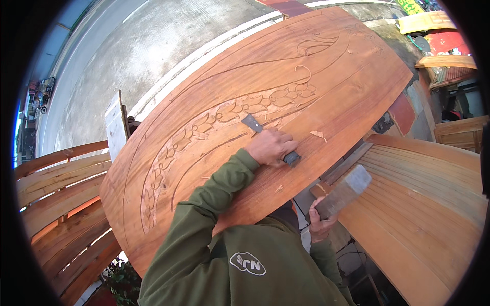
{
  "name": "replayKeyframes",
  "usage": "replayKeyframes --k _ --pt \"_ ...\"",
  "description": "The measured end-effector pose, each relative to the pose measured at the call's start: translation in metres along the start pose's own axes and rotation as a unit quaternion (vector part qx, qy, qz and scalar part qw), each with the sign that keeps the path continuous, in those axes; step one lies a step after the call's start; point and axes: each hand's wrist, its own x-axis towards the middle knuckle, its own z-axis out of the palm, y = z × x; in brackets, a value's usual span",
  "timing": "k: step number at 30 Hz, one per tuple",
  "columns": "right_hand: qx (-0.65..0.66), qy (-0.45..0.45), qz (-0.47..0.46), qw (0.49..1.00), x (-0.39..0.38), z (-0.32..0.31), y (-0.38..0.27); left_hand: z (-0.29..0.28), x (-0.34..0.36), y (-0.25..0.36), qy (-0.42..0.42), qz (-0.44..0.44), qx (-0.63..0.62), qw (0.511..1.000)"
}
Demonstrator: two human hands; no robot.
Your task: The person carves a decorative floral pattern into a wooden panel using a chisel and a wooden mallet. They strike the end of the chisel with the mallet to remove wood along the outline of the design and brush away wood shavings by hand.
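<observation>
A large reddish-brown wooden panel lies before me, with a curved band of leaves and flowers carved into it. My left hand is wrapped round a chisel. Its flat metal blade points to the upper left and lies at the lower edge of the carved band; the dark handle end shows below my fist. Off the panel's near right edge, my right hand grips a blocky wooden mallet, tilted up to the right and apart from the chisel. Wood shavings are scattered on the panel.
Slatted wooden pieces stand at the left, and a long ribbed wooden panel lies at the right. A pale upright board is by the panel's left edge. Beyond stretches a concrete road. Plants show at lower left.
</observation>
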Motion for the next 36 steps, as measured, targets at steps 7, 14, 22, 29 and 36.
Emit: replayKeyframes --k 7,14,22,29,36 --pt "0.218 0.117 -0.019 0.969 -0.011 -0.012 -0.027 -0.023 -0.008 0.086 0.045 -0.029 0.125 0.991" --pt "-0.014 -0.022 0.104 0.994 0.069 -0.010 -0.078 -0.053 -0.048 0.004 0.027 -0.466 0.067 0.882" --pt "-0.463 -0.170 -0.161 0.855 0.167 -0.019 -0.060 -0.128 -0.087 0.054 0.385 -0.429 -0.081 0.813" --pt "-0.358 -0.227 -0.277 0.863 0.185 0.004 -0.082 -0.162 -0.110 0.100 0.696 -0.115 -0.516 0.485" --pt "0.346 -0.499 0.194 0.771 0.136 0.096 -0.131 -0.107 -0.124 0.097 0.660 0.001 -0.716 0.227"
